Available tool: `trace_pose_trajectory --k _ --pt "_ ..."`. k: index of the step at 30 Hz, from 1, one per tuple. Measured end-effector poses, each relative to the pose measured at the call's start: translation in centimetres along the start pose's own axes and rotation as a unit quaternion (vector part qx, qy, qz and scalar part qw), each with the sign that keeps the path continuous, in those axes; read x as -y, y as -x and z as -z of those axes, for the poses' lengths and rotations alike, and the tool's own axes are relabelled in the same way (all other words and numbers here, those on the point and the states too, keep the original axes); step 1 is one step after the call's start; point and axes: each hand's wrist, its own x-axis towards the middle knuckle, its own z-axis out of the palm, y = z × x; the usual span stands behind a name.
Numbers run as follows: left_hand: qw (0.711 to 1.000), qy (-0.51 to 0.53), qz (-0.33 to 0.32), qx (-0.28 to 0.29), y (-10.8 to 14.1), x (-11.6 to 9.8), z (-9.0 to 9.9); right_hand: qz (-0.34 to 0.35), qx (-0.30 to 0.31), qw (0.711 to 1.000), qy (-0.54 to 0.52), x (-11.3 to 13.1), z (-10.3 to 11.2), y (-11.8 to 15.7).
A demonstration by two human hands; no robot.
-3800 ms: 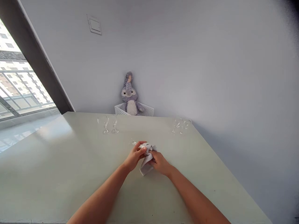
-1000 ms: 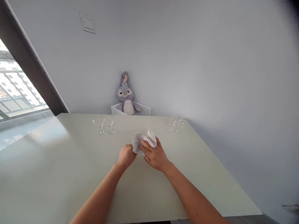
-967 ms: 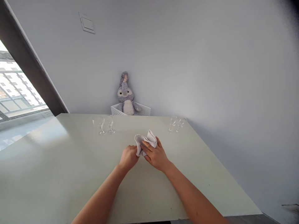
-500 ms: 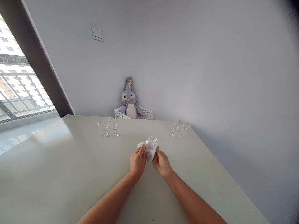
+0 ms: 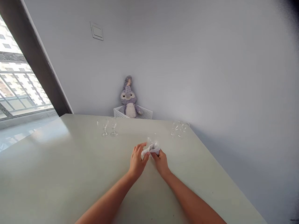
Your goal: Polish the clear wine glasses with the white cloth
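Note:
A clear glass (image 5: pixel 153 142) is between my two hands over the middle of the table, its lower part wrapped in a white cloth (image 5: pixel 145 152). My right hand (image 5: pixel 161 161) is closed round the cloth and the base of the glass, thumb on top. My left hand (image 5: pixel 137 160) is at the left side of the cloth, fingers spread apart and the thumb near the cloth's edge. The stem of the glass is hidden by cloth and fingers.
Two stemmed glasses (image 5: pixel 113 127) stand at the back left of the pale green table (image 5: pixel 70 168). Two more glasses (image 5: pixel 175 127) are at the back right. Behind the table's far edge, a plush toy (image 5: pixel 130 109) sits in a white basket (image 5: pixel 147 114) against the wall.
My left fingers have opened away from the glass and cloth. The cloth is bunched differently, and my right thumb now lies over it. The view has shifted slightly.

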Motion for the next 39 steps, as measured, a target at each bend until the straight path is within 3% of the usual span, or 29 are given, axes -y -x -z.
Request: trace_pose_trajectory --k 2,4,7,9,12,15,18,22,25,27,30,32,35,37,39 --pt "0.989 0.130 0.066 0.038 -0.3 -0.1 0.4 0.092 0.015 0.985 0.144 0.0 0.4 0.1" --pt "0.960 0.237 0.142 0.053 -0.5 -0.2 0.6 0.172 0.037 0.953 0.245 0.2 0.5 0.1" --pt "0.922 0.321 0.212 0.032 -0.9 0.0 1.2 0.202 0.067 0.935 0.285 0.5 0.4 0.0" --pt "0.911 0.353 0.209 0.045 -1.3 0.2 2.1 0.145 0.113 0.957 0.225 0.7 0.5 -0.1" --pt "0.882 0.414 0.179 0.139 -1.9 0.6 3.7 -0.016 0.231 0.973 0.007 0.9 0.7 -0.2" --pt "0.825 0.493 0.155 0.227 -2.1 0.8 4.8 -0.147 0.267 0.927 -0.218 0.7 0.8 -0.1" --pt "0.799 0.540 0.154 0.216 -2.2 0.9 5.2 -0.230 0.226 0.891 -0.321 0.3 0.8 -0.3" --pt "0.826 0.537 0.145 0.091 -2.6 1.1 5.2 -0.259 0.138 0.888 -0.353 0.0 0.7 -1.0" --pt "0.869 0.478 0.129 -0.014 -2.3 0.6 4.3 -0.224 0.138 0.888 -0.377 0.5 0.1 -0.7" --pt "0.891 0.438 0.116 -0.014 -1.7 -0.3 3.3 -0.186 0.148 0.903 -0.359 0.8 -0.6 0.0" --pt "0.921 0.379 0.069 0.054 -0.6 -1.6 2.2 -0.145 0.093 0.943 -0.284 0.5 -1.8 1.0" --pt "0.934 0.349 0.040 0.062 -0.4 -2.1 2.3 -0.130 0.065 0.964 -0.224 -0.1 -2.3 1.6" --pt "0.946 0.323 0.019 -0.022 -1.0 -1.8 3.7 -0.098 0.141 0.982 -0.076 -0.6 -2.5 2.2" --pt "0.955 0.276 -0.010 -0.105 -1.7 -1.4 4.8 -0.012 0.217 0.975 0.044 -0.1 -2.2 2.5" --pt "0.962 0.203 -0.046 -0.177 -2.1 -1.0 5.5 0.108 0.269 0.947 0.140 0.9 -1.6 2.6"
